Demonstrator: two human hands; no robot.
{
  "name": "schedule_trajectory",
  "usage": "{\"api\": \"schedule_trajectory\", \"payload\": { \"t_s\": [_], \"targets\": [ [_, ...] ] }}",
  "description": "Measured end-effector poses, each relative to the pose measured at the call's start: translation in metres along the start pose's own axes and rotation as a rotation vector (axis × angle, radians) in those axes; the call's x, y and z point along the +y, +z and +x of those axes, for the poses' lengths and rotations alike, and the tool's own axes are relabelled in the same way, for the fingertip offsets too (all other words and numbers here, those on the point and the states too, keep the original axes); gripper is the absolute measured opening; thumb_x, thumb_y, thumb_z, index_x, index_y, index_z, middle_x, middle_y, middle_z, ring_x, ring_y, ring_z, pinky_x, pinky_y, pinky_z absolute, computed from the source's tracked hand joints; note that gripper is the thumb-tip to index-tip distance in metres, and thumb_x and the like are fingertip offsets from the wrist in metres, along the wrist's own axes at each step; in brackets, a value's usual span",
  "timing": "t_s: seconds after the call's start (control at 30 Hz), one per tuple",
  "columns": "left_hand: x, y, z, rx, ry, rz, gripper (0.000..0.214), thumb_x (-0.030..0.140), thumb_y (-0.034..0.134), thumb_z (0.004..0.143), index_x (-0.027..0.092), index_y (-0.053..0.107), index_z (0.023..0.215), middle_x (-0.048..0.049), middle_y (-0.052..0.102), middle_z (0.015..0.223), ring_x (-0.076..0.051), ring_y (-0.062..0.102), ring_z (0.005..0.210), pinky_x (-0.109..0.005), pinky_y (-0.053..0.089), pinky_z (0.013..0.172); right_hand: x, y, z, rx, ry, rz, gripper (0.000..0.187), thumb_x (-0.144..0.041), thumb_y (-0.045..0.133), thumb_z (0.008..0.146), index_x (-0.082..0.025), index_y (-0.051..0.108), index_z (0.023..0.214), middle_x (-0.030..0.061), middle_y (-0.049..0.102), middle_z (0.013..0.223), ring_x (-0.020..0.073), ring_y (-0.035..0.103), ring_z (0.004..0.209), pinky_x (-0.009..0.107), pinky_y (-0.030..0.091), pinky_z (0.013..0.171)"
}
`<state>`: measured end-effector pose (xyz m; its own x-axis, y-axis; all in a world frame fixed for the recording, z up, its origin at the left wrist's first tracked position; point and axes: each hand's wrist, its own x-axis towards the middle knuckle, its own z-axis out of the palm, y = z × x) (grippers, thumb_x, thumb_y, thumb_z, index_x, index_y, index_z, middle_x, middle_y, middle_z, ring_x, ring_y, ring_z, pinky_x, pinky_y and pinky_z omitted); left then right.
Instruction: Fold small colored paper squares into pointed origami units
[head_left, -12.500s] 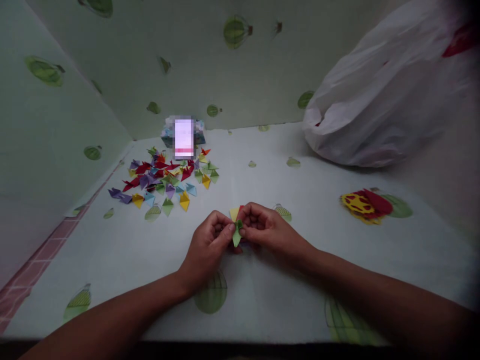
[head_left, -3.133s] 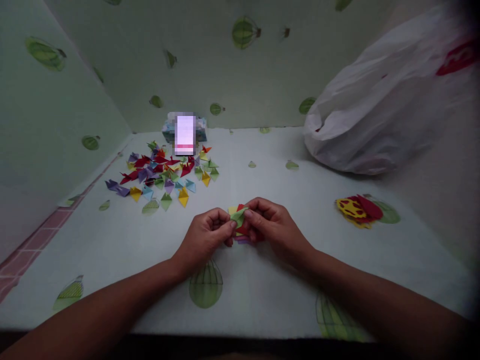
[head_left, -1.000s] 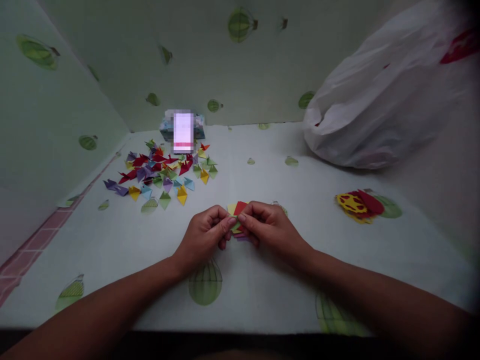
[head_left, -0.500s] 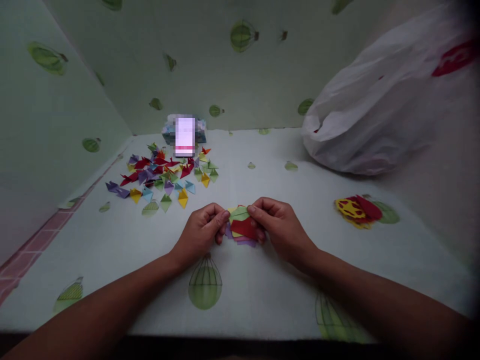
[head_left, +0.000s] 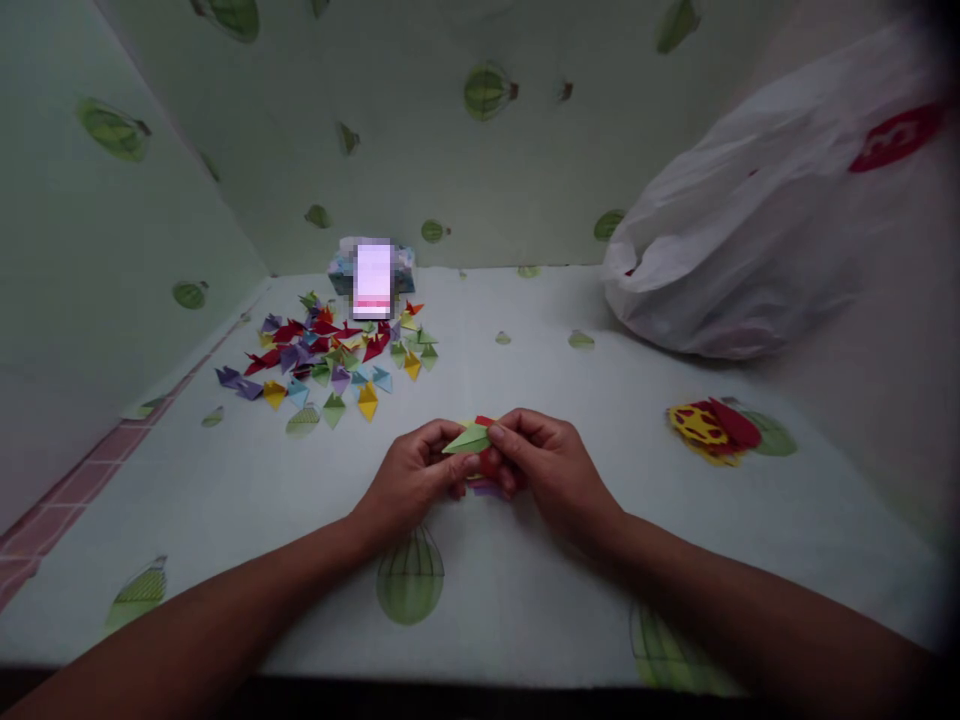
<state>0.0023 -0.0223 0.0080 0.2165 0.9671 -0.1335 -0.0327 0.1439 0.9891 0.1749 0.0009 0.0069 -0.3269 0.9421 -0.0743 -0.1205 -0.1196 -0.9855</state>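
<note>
Between my two hands is a light green folded paper (head_left: 469,440), narrow and pointed towards the left. My left hand (head_left: 420,470) pinches its left and lower side with thumb and fingers. At its right end, the thumb and fingers of my right hand (head_left: 544,455) grip it. Just below lies a small stack of coloured paper sheets (head_left: 487,490), with red and purple edges showing; my fingers hide most of it. Whether my fingers also touch the stack I cannot tell.
Folded paper pieces (head_left: 322,355) in many colours lie heaped at the back left. Behind them a bright phone screen (head_left: 373,278) leans on a tissue box (head_left: 341,272). Yellow and red cut-outs (head_left: 712,428) lie at the right, below a white plastic bag (head_left: 720,250).
The light green paper has gone from a wider, flatter shape to a narrow point. My left thumb has moved right and down along it. The view has tilted slightly up.
</note>
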Motion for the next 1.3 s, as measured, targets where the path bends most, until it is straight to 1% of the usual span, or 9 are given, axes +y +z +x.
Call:
{"api": "schedule_trajectory", "payload": {
  "t_s": [0.13, 0.27, 0.4, 0.53, 0.67, 0.83, 0.97, 1.17, 1.3],
  "targets": [
    [-0.002, -0.004, 0.000, 0.054, 0.062, 0.044, 0.021, 0.036, 0.067, 0.085, 0.015, 0.063, 0.081, 0.0019, 0.061, 0.063, -0.009, 0.053, 0.053, -0.023, 0.043, 0.056, -0.003, 0.001, -0.002, -0.100, 0.041, 0.044, 0.030, -0.041, 0.067, 0.083, -0.018, 0.054, 0.069, -0.0036, 0.057, 0.058, 0.0069, 0.046, 0.044, 0.022, 0.039, 0.044],
    [-0.001, -0.008, 0.002, 0.075, 0.068, 0.070, 0.022, 0.035, 0.065, 0.087, 0.016, 0.060, 0.077, 0.0030, 0.059, 0.061, -0.008, 0.052, 0.053, -0.022, 0.041, 0.056, -0.009, -0.001, -0.002, -0.209, 0.061, -0.071, 0.029, -0.040, 0.066, 0.083, -0.018, 0.053, 0.068, -0.0028, 0.057, 0.059, 0.0074, 0.048, 0.046, 0.022, 0.041, 0.046],
    [0.002, -0.008, 0.003, 0.005, 0.016, 0.102, 0.024, 0.036, 0.065, 0.086, 0.015, 0.060, 0.076, 0.0035, 0.057, 0.056, -0.008, 0.048, 0.051, -0.021, 0.038, 0.054, -0.010, -0.002, -0.001, -0.190, 0.035, -0.109, 0.024, -0.040, 0.062, 0.086, -0.018, 0.055, 0.079, -0.0046, 0.056, 0.056, 0.0083, 0.049, 0.046, 0.022, 0.040, 0.048],
    [0.001, -0.007, 0.003, -0.025, -0.003, 0.064, 0.025, 0.037, 0.067, 0.084, 0.015, 0.059, 0.075, 0.0019, 0.060, 0.060, -0.009, 0.051, 0.053, -0.023, 0.040, 0.055, -0.011, -0.002, 0.000, -0.170, 0.042, -0.174, 0.025, -0.038, 0.062, 0.085, -0.019, 0.054, 0.071, -0.0047, 0.053, 0.053, 0.0090, 0.047, 0.046, 0.023, 0.040, 0.048],
    [-0.001, -0.007, 0.004, -0.014, -0.016, 0.010, 0.021, 0.035, 0.067, 0.084, 0.016, 0.060, 0.079, 0.0017, 0.062, 0.065, -0.009, 0.054, 0.055, -0.023, 0.042, 0.057, -0.012, -0.001, -0.001, -0.125, 0.049, -0.171, 0.024, -0.037, 0.062, 0.085, -0.020, 0.053, 0.071, -0.0050, 0.053, 0.052, 0.0094, 0.047, 0.046, 0.023, 0.040, 0.048],
    [0.000, -0.007, 0.004, 0.007, -0.026, -0.018, 0.022, 0.033, 0.068, 0.083, 0.016, 0.058, 0.075, 0.0033, 0.060, 0.061, -0.008, 0.052, 0.051, -0.021, 0.040, 0.054, -0.007, -0.002, 0.000, -0.162, 0.056, -0.146, 0.024, -0.036, 0.063, 0.084, -0.019, 0.053, 0.070, -0.0043, 0.055, 0.054, 0.0088, 0.048, 0.046, 0.023, 0.039, 0.048],
    [-0.001, -0.007, 0.004, 0.016, -0.028, -0.014, 0.021, 0.033, 0.069, 0.083, 0.016, 0.059, 0.076, 0.0042, 0.059, 0.060, -0.007, 0.050, 0.051, -0.020, 0.038, 0.052, -0.005, -0.004, 0.001, -0.192, 0.046, -0.133, 0.027, -0.037, 0.065, 0.083, -0.019, 0.052, 0.069, -0.0046, 0.055, 0.054, 0.0080, 0.048, 0.046, 0.022, 0.038, 0.048],
    [0.001, -0.006, 0.003, 0.012, -0.024, 0.037, 0.021, 0.033, 0.068, 0.084, 0.017, 0.059, 0.075, 0.0059, 0.053, 0.053, -0.007, 0.044, 0.048, -0.020, 0.033, 0.049, -0.008, -0.003, 0.001, -0.217, 0.054, -0.136, 0.034, -0.045, 0.063, 0.086, -0.018, 0.052, 0.068, -0.0040, 0.055, 0.054, 0.0083, 0.049, 0.047, 0.022, 0.039, 0.050],
    [0.004, -0.005, 0.002, -0.006, -0.046, 0.094, 0.023, 0.036, 0.066, 0.084, 0.017, 0.058, 0.073, 0.0057, 0.052, 0.053, -0.007, 0.044, 0.048, -0.020, 0.033, 0.048, -0.007, -0.003, 0.001, -0.236, 0.079, -0.155, 0.032, -0.042, 0.064, 0.084, -0.018, 0.052, 0.067, -0.0051, 0.053, 0.053, 0.0074, 0.046, 0.045, 0.022, 0.036, 0.047]
  ]
}}
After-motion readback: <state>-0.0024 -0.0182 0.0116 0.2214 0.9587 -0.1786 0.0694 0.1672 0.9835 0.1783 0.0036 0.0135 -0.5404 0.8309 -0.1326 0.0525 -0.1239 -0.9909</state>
